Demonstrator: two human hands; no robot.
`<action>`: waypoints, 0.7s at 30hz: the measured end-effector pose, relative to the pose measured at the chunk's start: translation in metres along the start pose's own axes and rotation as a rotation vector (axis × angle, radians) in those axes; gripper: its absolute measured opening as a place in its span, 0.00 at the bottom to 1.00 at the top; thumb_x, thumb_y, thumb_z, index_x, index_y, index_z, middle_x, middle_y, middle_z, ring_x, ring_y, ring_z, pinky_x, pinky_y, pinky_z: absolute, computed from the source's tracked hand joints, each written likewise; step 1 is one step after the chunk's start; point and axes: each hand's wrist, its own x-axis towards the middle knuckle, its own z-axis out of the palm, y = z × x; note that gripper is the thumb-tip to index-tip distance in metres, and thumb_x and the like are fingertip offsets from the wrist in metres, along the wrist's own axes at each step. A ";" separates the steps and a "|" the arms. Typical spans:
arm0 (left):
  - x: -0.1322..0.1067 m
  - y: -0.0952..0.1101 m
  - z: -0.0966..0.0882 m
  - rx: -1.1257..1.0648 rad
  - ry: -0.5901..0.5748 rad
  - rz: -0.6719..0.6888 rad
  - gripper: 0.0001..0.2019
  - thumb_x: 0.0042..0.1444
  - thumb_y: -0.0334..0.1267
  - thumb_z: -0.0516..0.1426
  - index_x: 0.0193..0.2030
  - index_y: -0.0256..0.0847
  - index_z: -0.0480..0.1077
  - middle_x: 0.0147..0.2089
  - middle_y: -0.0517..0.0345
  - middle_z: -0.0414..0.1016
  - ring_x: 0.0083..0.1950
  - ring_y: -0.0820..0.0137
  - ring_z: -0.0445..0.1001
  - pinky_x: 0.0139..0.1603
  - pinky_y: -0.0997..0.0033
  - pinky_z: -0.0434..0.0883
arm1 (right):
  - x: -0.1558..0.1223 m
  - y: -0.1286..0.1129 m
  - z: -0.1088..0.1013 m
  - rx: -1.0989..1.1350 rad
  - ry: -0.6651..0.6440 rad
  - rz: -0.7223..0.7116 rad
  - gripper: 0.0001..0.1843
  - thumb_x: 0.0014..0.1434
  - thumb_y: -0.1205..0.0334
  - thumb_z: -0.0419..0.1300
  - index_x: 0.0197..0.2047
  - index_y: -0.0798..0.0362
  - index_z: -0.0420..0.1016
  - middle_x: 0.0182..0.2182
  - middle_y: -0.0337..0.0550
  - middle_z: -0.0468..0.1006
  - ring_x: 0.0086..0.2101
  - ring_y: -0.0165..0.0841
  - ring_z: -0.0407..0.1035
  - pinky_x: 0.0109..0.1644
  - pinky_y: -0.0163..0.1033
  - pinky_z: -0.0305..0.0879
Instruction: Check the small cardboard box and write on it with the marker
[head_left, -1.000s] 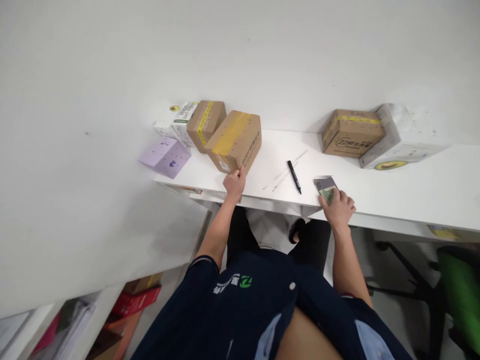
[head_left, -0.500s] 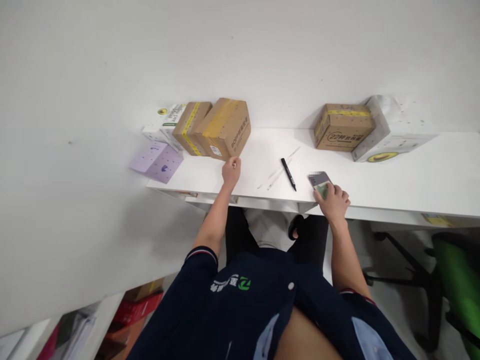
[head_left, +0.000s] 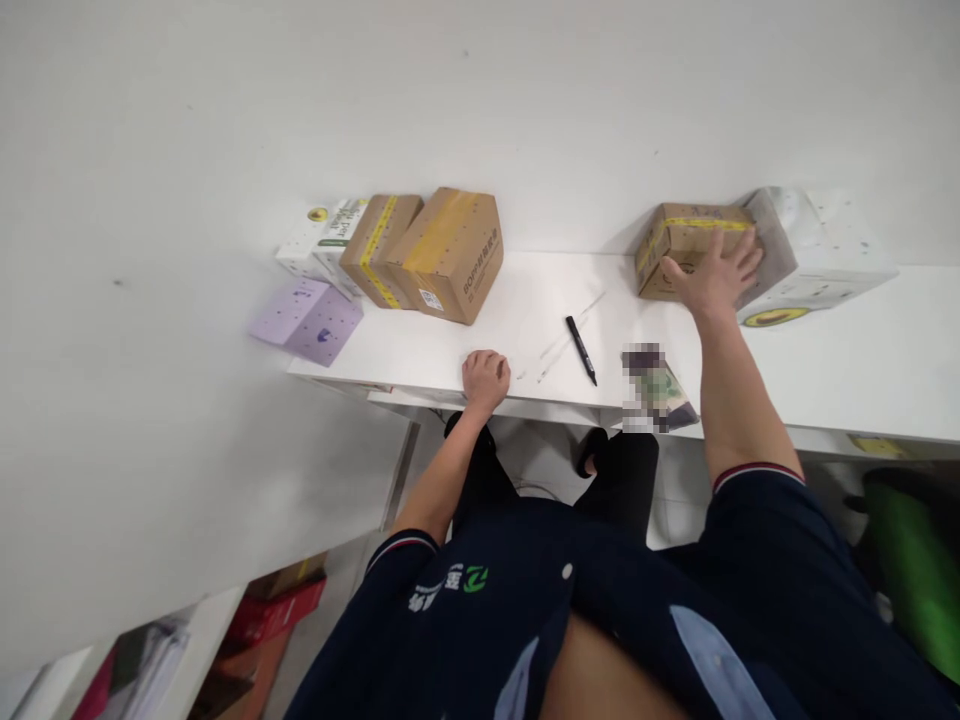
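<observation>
My right hand (head_left: 714,280) is stretched out with its fingers spread in front of a small cardboard box (head_left: 654,255) with yellow tape. The hand hides much of the box's printed face; whether it touches the cardboard I cannot tell. Loosely curled, my left hand (head_left: 486,380) rests on the front edge of the white desk (head_left: 525,290), with nothing visible in it. Between the hands lies a black marker (head_left: 580,350). A smartphone (head_left: 681,415), partly blurred out, lies at the desk's front edge, below my right forearm's left side.
Two taped cardboard boxes, a larger one (head_left: 457,255) and a narrower one (head_left: 379,250), stand at the left beside a white carton (head_left: 307,245) and a purple folded card (head_left: 307,322). A white avocado-print box (head_left: 832,260) stands right. A green chair (head_left: 911,570) is below.
My right hand has let go of the smartphone and moved up to the small cardboard box, fingers spreading. The left hand has come away from the larger box, down and right to the desk edge.
</observation>
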 end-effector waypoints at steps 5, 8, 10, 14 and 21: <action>-0.002 0.003 0.000 0.011 -0.010 0.000 0.07 0.61 0.36 0.56 0.39 0.43 0.77 0.48 0.47 0.78 0.55 0.55 0.70 0.56 0.56 0.64 | 0.017 -0.024 0.005 0.031 -0.070 0.055 0.47 0.65 0.36 0.49 0.73 0.64 0.44 0.69 0.80 0.35 0.66 0.56 0.31 0.56 0.67 0.48; -0.002 0.006 -0.001 0.015 -0.019 -0.008 0.07 0.61 0.36 0.56 0.40 0.43 0.77 0.49 0.47 0.78 0.55 0.55 0.70 0.56 0.55 0.64 | 0.013 -0.047 0.017 -0.007 -0.039 0.004 0.41 0.66 0.44 0.51 0.71 0.65 0.48 0.68 0.79 0.40 0.66 0.55 0.33 0.55 0.65 0.49; -0.002 0.007 -0.002 0.021 -0.017 -0.005 0.08 0.61 0.36 0.56 0.41 0.43 0.77 0.49 0.47 0.78 0.55 0.55 0.70 0.56 0.55 0.64 | 0.009 -0.059 0.022 -0.039 -0.009 -0.083 0.36 0.67 0.48 0.50 0.69 0.65 0.52 0.68 0.76 0.41 0.66 0.57 0.30 0.55 0.66 0.48; -0.002 0.008 -0.004 0.020 -0.027 -0.004 0.08 0.61 0.36 0.56 0.41 0.44 0.77 0.50 0.48 0.78 0.55 0.55 0.70 0.57 0.55 0.64 | 0.007 -0.067 0.019 -0.060 0.015 -0.168 0.32 0.68 0.49 0.46 0.66 0.66 0.58 0.65 0.73 0.49 0.65 0.57 0.32 0.52 0.64 0.50; -0.002 0.007 -0.003 0.026 -0.025 0.011 0.08 0.60 0.35 0.56 0.41 0.44 0.78 0.49 0.48 0.78 0.54 0.56 0.70 0.56 0.55 0.65 | 0.028 -0.024 0.000 -0.038 -0.016 0.031 0.42 0.62 0.33 0.51 0.66 0.59 0.62 0.66 0.74 0.50 0.64 0.57 0.41 0.57 0.65 0.44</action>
